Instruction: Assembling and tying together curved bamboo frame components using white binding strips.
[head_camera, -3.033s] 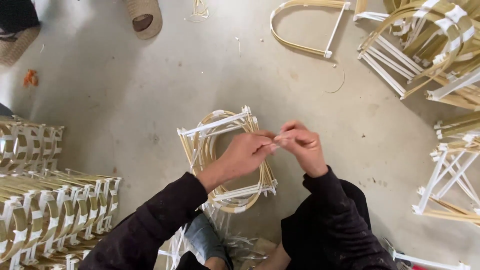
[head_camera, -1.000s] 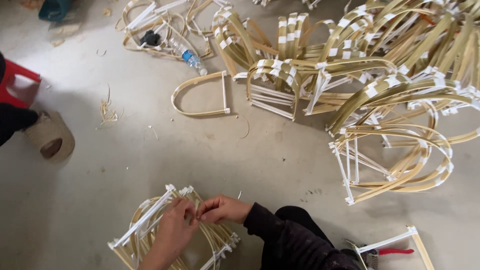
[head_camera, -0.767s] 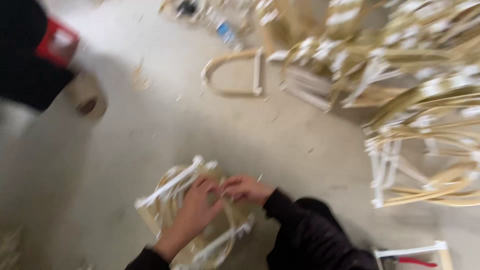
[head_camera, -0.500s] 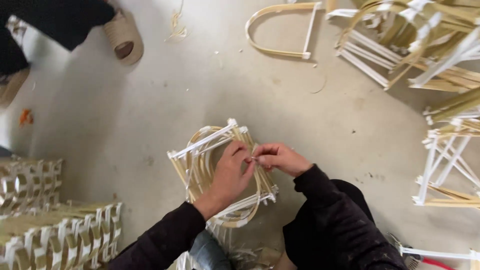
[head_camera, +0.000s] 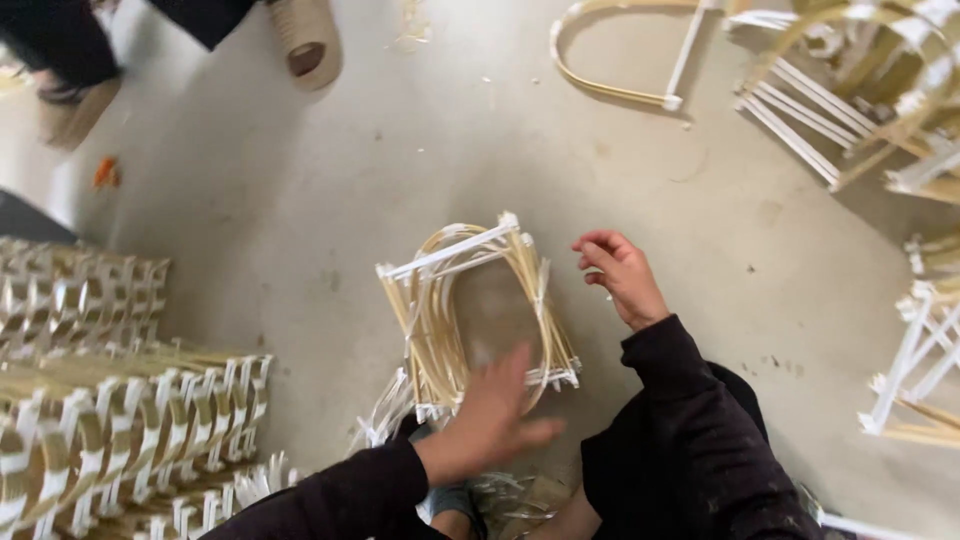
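Observation:
A stack of bent bamboo-strip frames (head_camera: 470, 300), bound with white strips at the corners, lies on the concrete floor in front of me. My left hand (head_camera: 495, 415) is blurred with its fingers spread over the near end of the stack, holding nothing that I can see. Just right of the stack's far corner, my right hand (head_camera: 620, 275) hovers with fingers loosely curled and nothing in it. Both arms wear dark sleeves.
Rows of finished bamboo frames (head_camera: 110, 400) are piled at my left. More frames (head_camera: 850, 90) lie at the upper right, and a single loop frame (head_camera: 620, 60) at the top. Another person's feet in sandals (head_camera: 305, 40) stand at the upper left.
Both hands have come off the top of the frame stack: the left dropped toward me, the right moved away to the right. The camera swung back from the far pile to the stack.

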